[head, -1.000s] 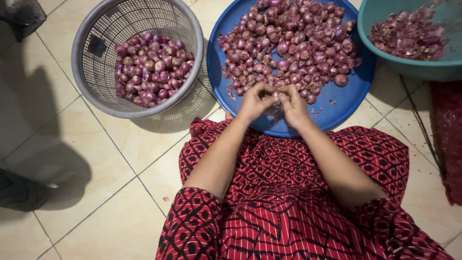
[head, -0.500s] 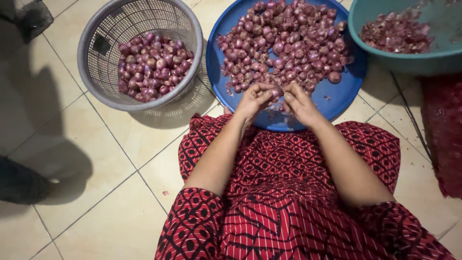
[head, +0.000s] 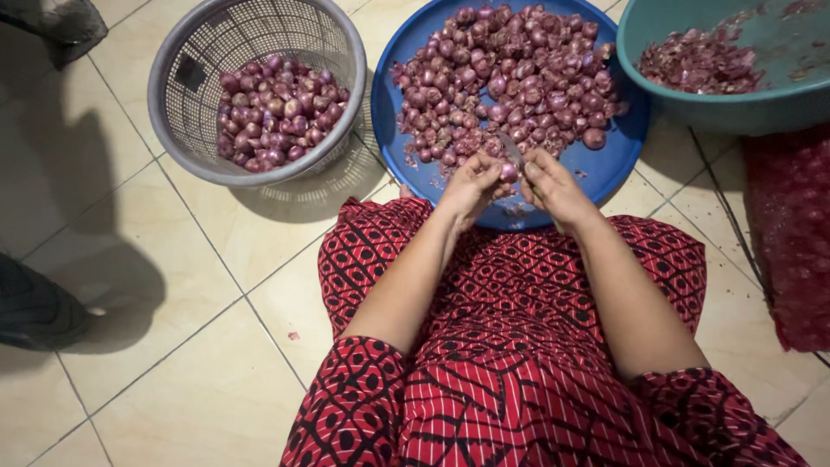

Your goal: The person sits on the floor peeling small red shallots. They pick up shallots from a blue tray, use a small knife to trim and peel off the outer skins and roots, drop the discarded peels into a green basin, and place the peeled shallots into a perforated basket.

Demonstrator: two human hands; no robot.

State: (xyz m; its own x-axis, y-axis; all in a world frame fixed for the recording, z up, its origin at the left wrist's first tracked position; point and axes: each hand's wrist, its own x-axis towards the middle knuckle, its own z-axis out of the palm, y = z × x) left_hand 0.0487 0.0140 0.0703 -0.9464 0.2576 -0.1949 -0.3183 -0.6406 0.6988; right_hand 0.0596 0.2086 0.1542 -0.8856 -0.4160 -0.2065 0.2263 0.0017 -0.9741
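Head view, looking down at lap and floor. Left hand has its fingers curled closed around a single small shallot, held at the fingertips just over the near rim of the blue tray. Right hand is closed on the handle of a small knife; the blade shows as a thin grey strip running up and away from the body, slanting slightly leftward, with its base meeting the shallot. The shallot thus lies between the two hands, touching the left fingertips and just to the left of the right hand's thumb. Its long axis cannot be told; most of it is covered by fingers. Both hands are about equally near to it, nearly touching one another. The heap of unpeeled shallots lies on the tray directly beyond the hands, away from the body. A grey basket holding peeled shallots stands well apart to the left on the tiled floor. A teal basin with purple skins sits beyond and to the right, touching or overlapping the tray's edge.
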